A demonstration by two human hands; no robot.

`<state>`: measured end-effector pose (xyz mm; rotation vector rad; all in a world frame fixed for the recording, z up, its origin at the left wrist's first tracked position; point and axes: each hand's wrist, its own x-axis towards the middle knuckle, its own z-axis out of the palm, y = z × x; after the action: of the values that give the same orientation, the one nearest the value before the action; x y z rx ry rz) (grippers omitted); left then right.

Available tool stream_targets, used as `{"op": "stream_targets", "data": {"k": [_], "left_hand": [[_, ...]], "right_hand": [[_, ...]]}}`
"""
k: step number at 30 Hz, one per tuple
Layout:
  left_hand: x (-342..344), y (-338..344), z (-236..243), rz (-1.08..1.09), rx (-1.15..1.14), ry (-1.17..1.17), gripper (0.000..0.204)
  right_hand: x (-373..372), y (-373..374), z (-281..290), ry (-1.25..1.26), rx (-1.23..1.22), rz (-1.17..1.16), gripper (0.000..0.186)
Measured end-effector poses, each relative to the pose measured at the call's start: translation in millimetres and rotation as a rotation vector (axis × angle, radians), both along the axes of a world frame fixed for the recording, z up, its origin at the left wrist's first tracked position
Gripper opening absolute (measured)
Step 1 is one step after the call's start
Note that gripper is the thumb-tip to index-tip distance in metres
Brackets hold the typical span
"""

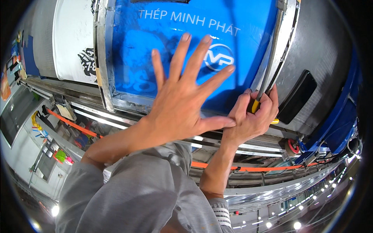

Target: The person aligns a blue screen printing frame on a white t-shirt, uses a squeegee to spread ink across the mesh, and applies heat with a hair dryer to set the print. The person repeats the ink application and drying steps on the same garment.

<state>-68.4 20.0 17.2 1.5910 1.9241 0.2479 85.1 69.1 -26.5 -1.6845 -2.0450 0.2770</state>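
Observation:
My left hand (179,95) is open, fingers spread over a glossy blue printed sheet (136,50) with white lettering; I cannot tell whether the palm touches it. Its thumb tip meets my right hand (248,118) near the thumb base. My right fingers are closed around a tool with a yellow-and-black handle (255,106), partly hidden in the grip. From there a long grey metal rod (269,64) runs up along the right side of a worn metal frame (286,42) that borders the sheet. Whether rod and handle are one piece is unclear.
Right of the frame, a black phone-like slab (298,96) lies on a grey surface (318,35). A white printed panel (74,39) is at the left. Metal rails and an orange strip (256,169) run along the near edge. Blue machinery (338,124) stands at the right.

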Motion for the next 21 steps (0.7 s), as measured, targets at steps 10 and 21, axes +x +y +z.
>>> {"op": "stream_targets", "data": {"k": [10,21], "left_hand": [[4.9,15.6,-36.9,-0.04,0.055,0.108,0.091],[4.3,16.5,-37.9,-0.037,0.053,0.101,0.091]], "right_hand": [[-1.6,0.1,0.0,0.049,-0.034,-0.017,0.015],[-0.9,1.7,0.5,0.038,-0.031,-0.005,0.015]]}}
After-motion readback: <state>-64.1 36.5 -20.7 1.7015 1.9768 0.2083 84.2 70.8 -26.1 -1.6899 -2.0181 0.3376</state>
